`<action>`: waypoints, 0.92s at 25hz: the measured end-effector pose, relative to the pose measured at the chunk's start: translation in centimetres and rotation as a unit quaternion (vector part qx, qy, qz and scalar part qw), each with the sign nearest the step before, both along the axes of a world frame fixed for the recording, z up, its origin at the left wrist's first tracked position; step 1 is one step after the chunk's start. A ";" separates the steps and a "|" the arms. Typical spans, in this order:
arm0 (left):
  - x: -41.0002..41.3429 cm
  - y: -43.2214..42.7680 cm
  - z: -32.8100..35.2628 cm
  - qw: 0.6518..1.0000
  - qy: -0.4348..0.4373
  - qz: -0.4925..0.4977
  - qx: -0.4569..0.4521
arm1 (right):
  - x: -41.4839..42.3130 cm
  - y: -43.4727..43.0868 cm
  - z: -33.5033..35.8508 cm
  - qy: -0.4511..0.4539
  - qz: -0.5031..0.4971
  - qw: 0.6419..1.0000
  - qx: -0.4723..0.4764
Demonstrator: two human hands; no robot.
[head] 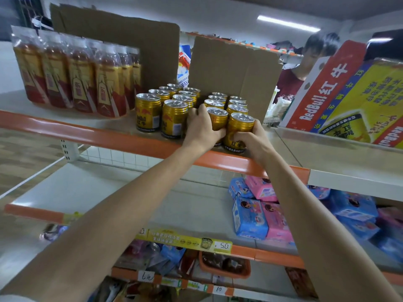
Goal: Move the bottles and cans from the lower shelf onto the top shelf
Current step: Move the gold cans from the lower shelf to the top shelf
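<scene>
on the top shelf's left end stands a shrink-wrapped pack of bottles (74, 77), already up where the task wants it. toward the middle of the top shelf (65, 129), close to its orange front edge, a left block of cans (168, 105) stands in two rows. just beside it to the right stands a right block of cans (229, 105).

the left grip (201, 127) is curled round the front left can (217, 120) of that right block. the right grip (248, 138) is curled round the front right can (241, 127) next to it. both cans stand upright at the front edge, side by side, so i judge this to be a pair being set down.

below, the lower shelf (109, 192) shows only pink and blue packs (261, 210) toward its right end, and no bottle or can that i can see. the task looks nearly done: what is left is to let go and perhaps square the rows.

two cardboard sheets (235, 68) stand upright along the back edge behind the cans and limit how far back the rows can go. on the neighbouring section to the right, leaning red bull cartons (349, 94) close that side, apart from both grips. a person (292, 81) stands beyond the cardboard, behind the shelf.
</scene>
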State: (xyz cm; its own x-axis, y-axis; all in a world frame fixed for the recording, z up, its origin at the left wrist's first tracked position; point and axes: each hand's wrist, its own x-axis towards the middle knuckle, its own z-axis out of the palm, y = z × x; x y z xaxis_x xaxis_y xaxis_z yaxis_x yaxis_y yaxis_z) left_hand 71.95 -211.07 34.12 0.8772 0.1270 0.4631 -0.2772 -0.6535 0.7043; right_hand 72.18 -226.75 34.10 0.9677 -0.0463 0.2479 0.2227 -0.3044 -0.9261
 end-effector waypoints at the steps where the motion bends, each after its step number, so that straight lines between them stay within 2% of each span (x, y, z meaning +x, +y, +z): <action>1: -0.2 -0.1 -0.1 1.000 -0.017 0.008 0.011 | -0.1 0.1 0.0 -0.005 -0.003 1.000 0.001; 5: -0.6 -0.3 -0.5 0.996 -0.065 0.026 0.050 | -0.4 0.1 -0.2 -0.037 -0.023 0.999 -0.008; 10: -0.9 -0.2 -0.5 0.975 -0.129 0.065 0.172 | -0.7 0.5 -0.8 -0.101 -0.038 0.991 -0.075; 16: -0.4 0.2 -0.4 0.976 -0.114 0.044 0.180 | -0.1 0.4 -1.0 -0.113 -0.047 0.987 -0.107; 23: 0.0 0.4 -0.4 0.975 -0.104 0.035 0.192 | 0.2 0.5 -0.9 -0.110 -0.042 0.988 -0.101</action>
